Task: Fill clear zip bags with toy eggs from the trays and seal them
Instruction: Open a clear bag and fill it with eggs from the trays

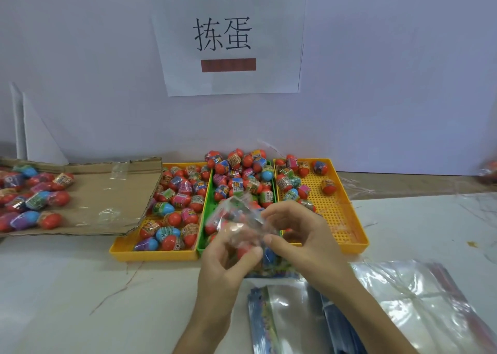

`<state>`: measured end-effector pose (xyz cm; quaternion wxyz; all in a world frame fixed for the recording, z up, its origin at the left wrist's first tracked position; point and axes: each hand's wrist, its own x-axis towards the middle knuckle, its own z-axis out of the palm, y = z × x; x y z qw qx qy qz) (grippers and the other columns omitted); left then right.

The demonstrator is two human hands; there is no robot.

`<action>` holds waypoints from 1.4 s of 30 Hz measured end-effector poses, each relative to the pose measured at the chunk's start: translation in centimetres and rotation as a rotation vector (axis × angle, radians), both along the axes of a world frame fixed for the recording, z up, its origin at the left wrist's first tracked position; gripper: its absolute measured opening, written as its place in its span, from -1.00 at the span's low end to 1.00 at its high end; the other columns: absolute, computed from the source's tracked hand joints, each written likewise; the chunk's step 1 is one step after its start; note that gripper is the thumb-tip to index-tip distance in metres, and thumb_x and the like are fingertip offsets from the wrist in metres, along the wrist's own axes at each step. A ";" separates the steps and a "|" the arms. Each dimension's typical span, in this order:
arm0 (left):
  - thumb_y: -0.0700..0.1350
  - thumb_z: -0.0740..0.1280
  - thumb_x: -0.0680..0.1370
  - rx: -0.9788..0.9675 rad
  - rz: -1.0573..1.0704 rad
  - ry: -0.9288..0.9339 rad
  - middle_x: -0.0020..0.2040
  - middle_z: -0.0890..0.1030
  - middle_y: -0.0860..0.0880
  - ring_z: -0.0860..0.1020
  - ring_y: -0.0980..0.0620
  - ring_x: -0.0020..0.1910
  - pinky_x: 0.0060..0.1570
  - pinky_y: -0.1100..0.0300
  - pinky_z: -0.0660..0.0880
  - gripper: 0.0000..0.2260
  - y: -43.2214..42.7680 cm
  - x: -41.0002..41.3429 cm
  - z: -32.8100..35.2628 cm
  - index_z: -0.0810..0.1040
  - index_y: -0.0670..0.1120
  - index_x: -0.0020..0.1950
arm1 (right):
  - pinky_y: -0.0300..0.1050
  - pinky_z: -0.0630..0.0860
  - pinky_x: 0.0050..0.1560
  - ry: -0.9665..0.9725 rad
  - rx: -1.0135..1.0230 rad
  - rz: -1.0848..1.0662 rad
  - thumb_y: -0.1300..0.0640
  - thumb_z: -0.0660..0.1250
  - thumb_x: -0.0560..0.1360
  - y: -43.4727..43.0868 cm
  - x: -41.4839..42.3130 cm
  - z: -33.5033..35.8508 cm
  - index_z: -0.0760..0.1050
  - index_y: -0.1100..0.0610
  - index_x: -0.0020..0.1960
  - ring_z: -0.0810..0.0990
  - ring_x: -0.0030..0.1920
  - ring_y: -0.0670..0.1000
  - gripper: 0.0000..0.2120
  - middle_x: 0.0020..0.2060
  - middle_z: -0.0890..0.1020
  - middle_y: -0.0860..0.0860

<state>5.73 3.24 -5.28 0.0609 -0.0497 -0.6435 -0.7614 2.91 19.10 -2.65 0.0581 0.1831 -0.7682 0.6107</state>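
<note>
A clear zip bag with several toy eggs inside is held up just in front of the green tray. My left hand pinches its lower left side and my right hand pinches its right edge. Three trays stand side by side: a left yellow tray full of eggs, the green one piled high, and a right yellow tray with eggs only at its far end.
Flattened cardboard at the left carries filled bags of eggs. A stack of empty shiny bags and clear bags lies near the front right. A white wall with a paper sign closes the back.
</note>
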 end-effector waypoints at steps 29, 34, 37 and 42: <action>-0.04 0.38 0.48 0.136 0.134 -0.108 0.12 0.72 -0.10 0.68 -0.02 0.15 -0.09 0.18 0.65 -0.69 -1.3 -0.6 0.6 0.69 0.08 0.21 | -0.31 0.47 -0.17 -0.293 0.487 -0.219 0.01 0.49 0.50 5.6 -3.6 0.4 0.56 -0.11 0.02 0.57 -0.06 -0.15 -0.85 -0.08 0.59 -0.17; 0.04 0.36 0.46 0.191 0.115 -0.138 -0.01 0.75 -0.08 0.73 0.00 -0.07 -0.27 0.21 0.64 -0.75 -0.3 -0.2 1.0 0.74 0.07 0.06 | -0.33 0.41 -0.15 -0.159 0.697 -0.239 -0.06 0.49 0.47 4.7 -2.9 -0.4 0.60 -0.13 0.07 0.51 -0.08 -0.18 -0.81 -0.05 0.52 -0.19; 0.01 0.33 0.52 0.159 0.096 -0.132 0.10 0.73 -0.09 0.71 -0.06 0.06 -0.19 0.19 0.66 -0.76 -0.4 -0.1 1.1 0.71 0.06 0.11 | -0.29 0.42 -0.12 -0.135 0.702 -0.268 -0.07 0.43 0.53 4.2 -2.4 -0.8 0.61 -0.13 0.06 0.50 -0.05 -0.15 -0.88 -0.02 0.49 -0.18; -0.06 0.38 0.46 0.195 -0.053 -0.200 0.20 0.69 -0.08 0.68 -0.03 0.15 -0.08 0.17 0.65 -0.61 -1.0 -0.2 1.3 0.61 -0.07 0.28 | -0.24 0.47 -0.08 -0.101 0.656 -0.292 0.03 0.43 0.54 4.0 -2.2 -1.2 0.60 -0.11 0.08 0.53 -0.06 -0.16 -0.88 -0.04 0.59 -0.18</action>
